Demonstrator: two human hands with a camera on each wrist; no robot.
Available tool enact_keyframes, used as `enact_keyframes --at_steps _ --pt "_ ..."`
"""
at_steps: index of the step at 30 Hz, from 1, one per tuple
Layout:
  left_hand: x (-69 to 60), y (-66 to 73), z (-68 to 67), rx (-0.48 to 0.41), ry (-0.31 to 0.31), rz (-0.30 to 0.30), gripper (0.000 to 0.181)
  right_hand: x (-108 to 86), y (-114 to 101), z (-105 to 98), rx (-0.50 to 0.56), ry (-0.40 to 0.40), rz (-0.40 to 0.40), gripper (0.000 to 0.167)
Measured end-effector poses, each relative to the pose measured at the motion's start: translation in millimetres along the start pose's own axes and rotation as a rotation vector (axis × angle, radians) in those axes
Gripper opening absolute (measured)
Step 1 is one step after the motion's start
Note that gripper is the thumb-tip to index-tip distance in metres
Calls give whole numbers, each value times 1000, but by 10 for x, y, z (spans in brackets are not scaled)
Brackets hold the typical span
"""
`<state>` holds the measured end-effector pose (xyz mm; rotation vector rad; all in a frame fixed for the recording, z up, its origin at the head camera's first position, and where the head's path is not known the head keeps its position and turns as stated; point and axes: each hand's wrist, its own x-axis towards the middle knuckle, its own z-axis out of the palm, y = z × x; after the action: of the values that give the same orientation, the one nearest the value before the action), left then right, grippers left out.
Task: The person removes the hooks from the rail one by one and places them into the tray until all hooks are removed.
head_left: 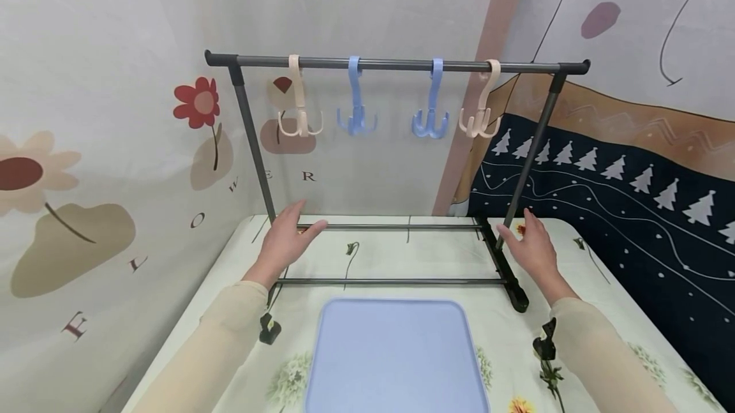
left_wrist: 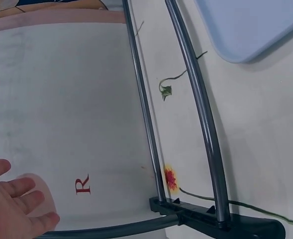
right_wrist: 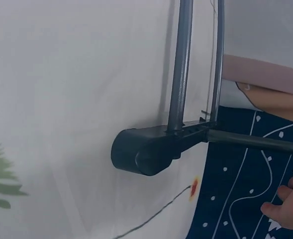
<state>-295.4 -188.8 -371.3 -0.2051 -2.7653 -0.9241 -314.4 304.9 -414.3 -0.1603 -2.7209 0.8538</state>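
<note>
Standing with four hooks (head_left: 356,95) hung, the rack (head_left: 396,65) looks set up, left grip (head_left: 282,246) and right grip (head_left: 535,250) spread and empty, remaining steps unclear.

Head view bright, light soft, even across backdrop (head_left: 373,4) behind rack (head_left: 396,64). Wrist views dimmer, greyer, detail softer. Left wrist: pale sheen on rack's rods (left_wrist: 200,99), faint shadows beside them; rack's upright (left_wrist: 111,230) looks bowed. Right wrist: diffuse shadow left of rack's nearer rod.

Flowered tablecloth (head_left: 508,359), pale backdrop (head_left: 373,173) (lettered), tree-print cloth (head_left: 626,234)
</note>
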Motion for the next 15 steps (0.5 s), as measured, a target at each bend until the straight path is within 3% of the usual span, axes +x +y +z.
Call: enact_keyframes --at_steps 15 --pt "-10 16 1 -245 19 -85 86 127 89 130 266 -47 143 86"
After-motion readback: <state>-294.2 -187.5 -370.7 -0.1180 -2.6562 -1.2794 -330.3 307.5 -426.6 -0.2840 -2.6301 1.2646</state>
